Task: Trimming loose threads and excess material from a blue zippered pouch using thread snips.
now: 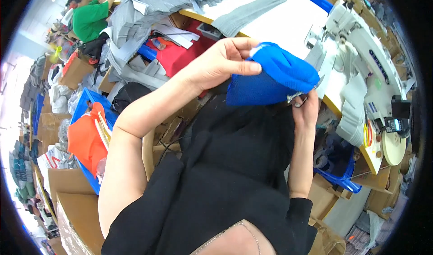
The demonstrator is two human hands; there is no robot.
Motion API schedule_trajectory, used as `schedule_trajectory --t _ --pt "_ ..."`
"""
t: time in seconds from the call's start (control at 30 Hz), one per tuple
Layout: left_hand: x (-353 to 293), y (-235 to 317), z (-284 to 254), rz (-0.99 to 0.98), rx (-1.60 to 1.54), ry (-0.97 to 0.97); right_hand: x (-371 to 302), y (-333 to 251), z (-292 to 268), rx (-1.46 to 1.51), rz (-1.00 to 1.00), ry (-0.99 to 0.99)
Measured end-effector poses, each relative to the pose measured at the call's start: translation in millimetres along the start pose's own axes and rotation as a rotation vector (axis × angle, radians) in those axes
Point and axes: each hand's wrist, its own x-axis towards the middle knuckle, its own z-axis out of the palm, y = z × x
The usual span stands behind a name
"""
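A bright blue mesh fabric piece point(275, 75), bunched and folded over, is held up in front of my black-clothed lap. My left hand point(225, 63) pinches its upper left edge between thumb and fingers, where a bit of white shows. At its lower right corner my right hand point(306, 108) has its fingers closed on the edge. A small silvery or whitish bit shows beside those fingertips, too small to name. Part of the right fingers is hidden behind the cloth. To the right, a white sewing machine point(361, 43) stands on the white table point(288, 20).
Grey ribbed fabric strips point(248, 14) lie on the table, with a grey pile point(135, 18) at far left. A blue crate point(90, 102) holds orange cloth point(85, 135). Cardboard boxes point(74, 187) stand lower left; a blue bin point(338, 176) sits under the table. A person in green point(90, 20) works beyond.
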Motion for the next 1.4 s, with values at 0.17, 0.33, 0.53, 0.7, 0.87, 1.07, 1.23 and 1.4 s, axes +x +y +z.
schedule_trajectory --t 0.17,0.33,0.53,0.7,0.87,1.07,1.23,1.4 --pt "2.4 -0.6 7.7 0.069 0.02 0.047 3.5 6.8 0.4 -0.261 -0.164 0.065" --pt "8.3 5.4 17.2 0.083 0.226 0.166 -23.6 -28.3 65.4 -0.782 -0.838 0.228" --pt "9.6 6.4 24.1 0.064 0.562 -0.038 -24.5 -47.0 112.7 -0.558 -0.259 -0.385" --pt "11.1 8.4 12.6 -0.019 0.618 -0.115 -25.4 -55.4 102.2 -0.625 -0.044 -0.379" --pt "9.2 2.3 24.9 0.065 0.683 0.02 -31.6 -51.6 98.3 -0.63 -0.042 -0.355" --pt "8.3 -3.6 32.2 0.156 0.862 0.134 -34.7 -53.3 99.8 -0.57 -0.028 -0.328" --pt "9.5 -8.8 32.5 0.168 0.919 0.137 -34.0 -49.9 96.8 -0.62 -0.037 -0.301" --pt "11.3 -19.3 33.6 0.274 0.961 0.145 -35.6 -52.0 102.1 -0.752 -0.073 -0.235"
